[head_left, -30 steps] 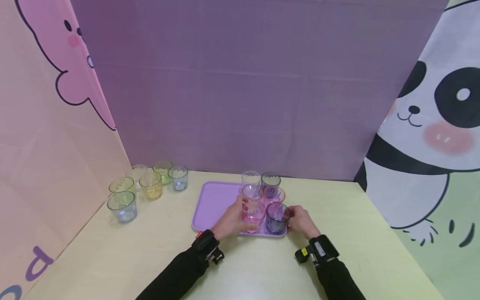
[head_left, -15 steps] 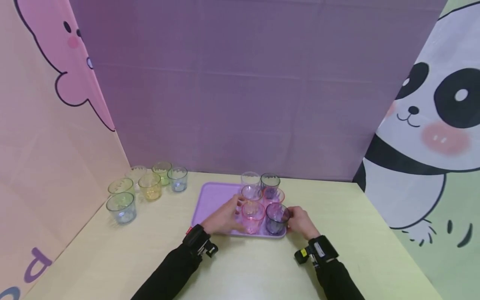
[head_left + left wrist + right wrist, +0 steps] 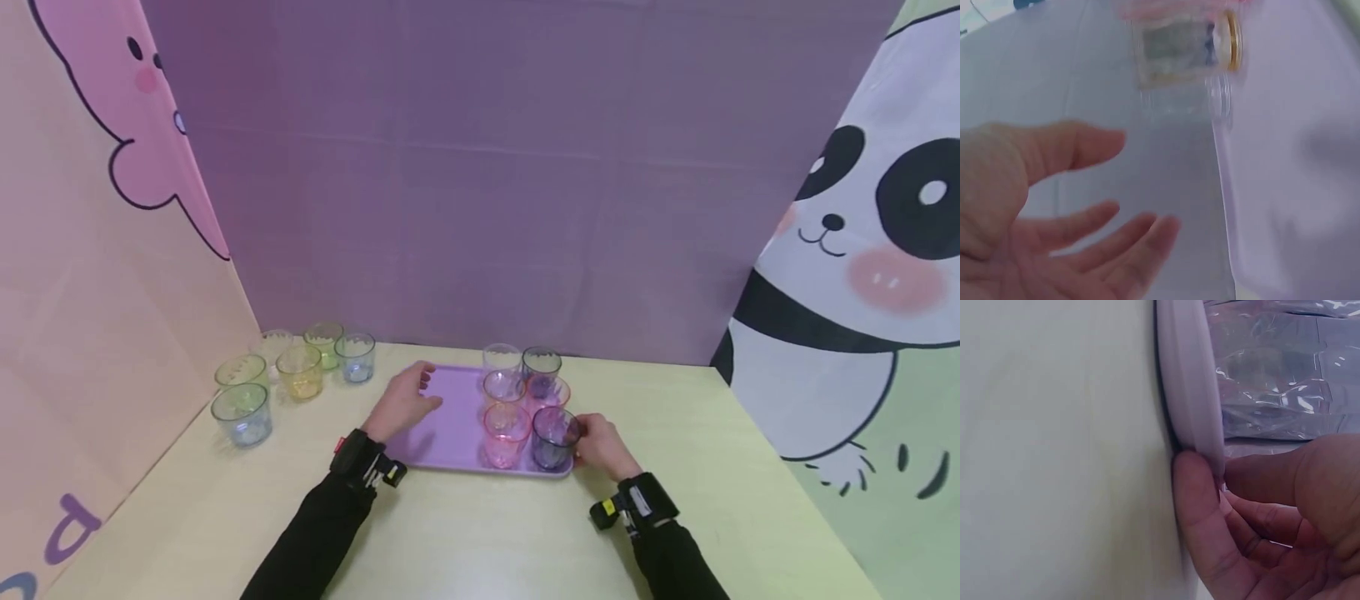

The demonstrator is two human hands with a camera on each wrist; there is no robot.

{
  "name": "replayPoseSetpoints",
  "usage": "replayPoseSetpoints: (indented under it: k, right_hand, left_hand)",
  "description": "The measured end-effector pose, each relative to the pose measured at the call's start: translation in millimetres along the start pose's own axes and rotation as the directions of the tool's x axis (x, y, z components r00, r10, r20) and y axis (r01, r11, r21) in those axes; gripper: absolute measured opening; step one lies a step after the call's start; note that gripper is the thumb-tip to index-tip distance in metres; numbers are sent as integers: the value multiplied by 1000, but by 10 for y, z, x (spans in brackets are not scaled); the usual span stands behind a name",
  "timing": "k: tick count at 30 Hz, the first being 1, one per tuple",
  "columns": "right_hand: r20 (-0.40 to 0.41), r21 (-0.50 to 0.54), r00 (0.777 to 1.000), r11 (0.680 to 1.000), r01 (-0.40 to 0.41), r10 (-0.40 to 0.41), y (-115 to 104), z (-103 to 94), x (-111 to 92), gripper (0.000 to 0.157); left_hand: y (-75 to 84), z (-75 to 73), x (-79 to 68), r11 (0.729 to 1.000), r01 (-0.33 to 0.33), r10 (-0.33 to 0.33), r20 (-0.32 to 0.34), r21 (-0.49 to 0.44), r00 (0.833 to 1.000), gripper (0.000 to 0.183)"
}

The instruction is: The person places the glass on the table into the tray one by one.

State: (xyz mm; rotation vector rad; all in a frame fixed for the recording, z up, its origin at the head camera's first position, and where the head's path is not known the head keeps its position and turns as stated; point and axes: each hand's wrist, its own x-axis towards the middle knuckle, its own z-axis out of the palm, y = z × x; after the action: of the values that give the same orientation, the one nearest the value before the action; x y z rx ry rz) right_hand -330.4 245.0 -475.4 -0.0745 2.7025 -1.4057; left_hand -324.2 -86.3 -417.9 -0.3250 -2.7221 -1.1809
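Note:
A purple tray (image 3: 450, 462) lies on the table with several clear and tinted glasses on its right half. At its front right stand a pink glass (image 3: 506, 435) and a dark purple glass (image 3: 555, 437); behind them are a red-rimmed glass (image 3: 549, 390) and clear ones. My right hand (image 3: 602, 446) pinches the tray's right rim (image 3: 1194, 381) between thumb and finger, close beside the dark glass. My left hand (image 3: 401, 402) hovers over the tray's left side, fingers spread and slightly bent, holding nothing, as the left wrist view also shows.
At the back left of the table (image 3: 480, 533) stand several other glasses, among them a yellow one (image 3: 300, 372), a blue one (image 3: 356, 358) and a green-rimmed blue one (image 3: 243, 415). A purple cloth wall (image 3: 480, 183) rises behind the table.
My left hand has let go of the pink glass and moved left and away across the tray. The right hand has kept its place at the tray's rim.

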Motion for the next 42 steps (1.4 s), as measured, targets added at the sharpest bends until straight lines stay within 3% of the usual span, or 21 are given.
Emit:
replayPoseSetpoints:
  k: [5, 9, 16, 19, 25, 33, 40, 42]
  right_hand:
    - [-6, -7, 1000, 1000, 2, -2, -19, -20, -1, 31]
    - [-3, 1, 1000, 1000, -4, 4, -17, -11, -6, 30]
    - [-3, -7, 1000, 1000, -13, 13, -29, -15, -2, 29]
    - [-6, -18, 1000, 1000, -13, 13, -41, -28, 1, 29]
    - [-5, -14, 1000, 1000, -8, 8, -37, -16, -7, 31]
    - [-7, -3, 1000, 1000, -16, 16, -21, 7, -19, 30]
    - [-8, 2, 1000, 1000, -21, 21, -24, 12, -3, 30]
    - [-10, 1, 1000, 1000, -16, 16, -23, 14, -3, 30]
  left_hand:
    - [-104, -120, 59, 997, 77, -72, -186, 19, 980, 61]
    - [-236, -172, 103, 988, 141, -116, -297, 64, 948, 70]
    - [-482, -277, 262, 964, 205, -110, -441, 173, 891, 75]
    - [-557, -328, 335, 955, 244, -143, -461, 167, 876, 79]
    - [-703, -340, 449, 938, 298, -188, -465, 176, 865, 86]
    - [-847, -341, 530, 926, 340, -228, -479, 161, 848, 74]
    - [-907, -365, 604, 922, 369, -262, -520, 114, 813, 73]
    - [-919, -374, 616, 926, 364, -261, -524, 102, 811, 70]
